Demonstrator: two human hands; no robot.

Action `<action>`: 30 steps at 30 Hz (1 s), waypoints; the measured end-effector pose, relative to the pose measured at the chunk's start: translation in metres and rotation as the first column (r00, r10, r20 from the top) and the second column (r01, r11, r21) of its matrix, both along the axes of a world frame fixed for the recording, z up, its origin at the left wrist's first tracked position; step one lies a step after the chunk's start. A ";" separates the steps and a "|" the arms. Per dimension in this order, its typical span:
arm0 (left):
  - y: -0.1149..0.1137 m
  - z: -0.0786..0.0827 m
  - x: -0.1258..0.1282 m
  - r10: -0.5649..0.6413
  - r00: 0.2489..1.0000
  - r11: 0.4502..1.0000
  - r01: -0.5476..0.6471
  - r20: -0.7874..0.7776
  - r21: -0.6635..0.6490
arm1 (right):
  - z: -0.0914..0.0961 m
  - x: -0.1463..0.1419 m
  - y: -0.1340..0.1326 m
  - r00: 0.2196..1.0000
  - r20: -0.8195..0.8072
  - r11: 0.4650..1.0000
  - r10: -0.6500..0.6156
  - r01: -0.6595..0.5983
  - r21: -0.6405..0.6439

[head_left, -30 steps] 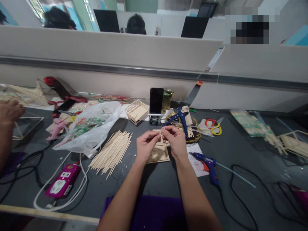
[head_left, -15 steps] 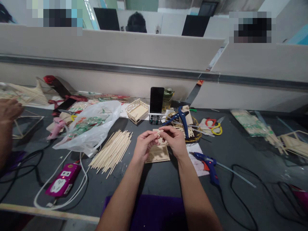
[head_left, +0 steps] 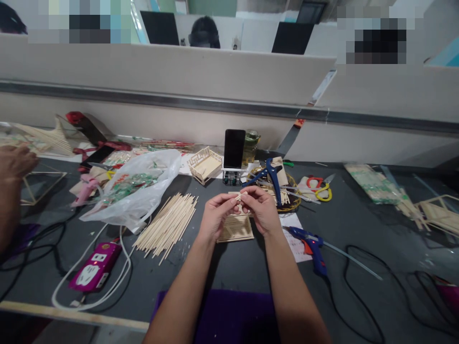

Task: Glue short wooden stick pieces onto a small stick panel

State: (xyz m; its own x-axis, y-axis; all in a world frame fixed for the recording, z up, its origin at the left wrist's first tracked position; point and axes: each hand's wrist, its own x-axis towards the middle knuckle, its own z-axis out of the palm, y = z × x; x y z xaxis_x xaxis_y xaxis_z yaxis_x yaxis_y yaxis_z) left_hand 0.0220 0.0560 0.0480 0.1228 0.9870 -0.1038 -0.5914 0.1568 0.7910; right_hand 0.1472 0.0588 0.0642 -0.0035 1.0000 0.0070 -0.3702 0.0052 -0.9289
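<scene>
- The small wooden piece (head_left: pixel 239 197) is between your two hands, just above the far edge of the slatted stick panel (head_left: pixel 235 230); your fingers hide most of its shape.
- Your left hand (head_left: pixel 214 215) pinches it narrowly between thumb and fingertips, and your right hand (head_left: pixel 264 210) pinches it the same way from the right. With so little to hold, a slip or uneven pressure could twist it out of line, snap it or drop it.
- If it drops, it could land among the panel's slats, where the matching pale wood would make it hard to spot.
- The panel lies on the table right under your hands, so a lowered wrist could nudge or press it.
- To your left, the loose stick pile (head_left: pixel 167 227) is fanned out; a sweeping left forearm could scatter it.
- To your right, the blue glue gun (head_left: pixel 312 244) lies near your forearm with a small red light showing. It may be hot, so a careless reach could burn you or smear glue on the paper (head_left: pixel 294 248) beside it.
</scene>
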 end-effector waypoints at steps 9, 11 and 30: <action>-0.002 0.001 0.000 0.143 0.979 0.980 -0.121 -0.143 0.156 | -0.006 -0.005 -0.001 0.974 0.159 0.973 -0.161 0.130 0.189; -0.003 0.001 0.001 0.179 0.968 0.963 -0.136 -0.174 0.233 | -0.007 -0.007 -0.001 0.969 0.174 0.966 -0.175 0.135 0.220; -0.004 -0.003 -0.010 0.381 0.845 0.779 -0.074 -0.375 0.623 | -0.002 -0.005 -0.001 0.993 -0.036 0.993 -0.116 0.116 0.004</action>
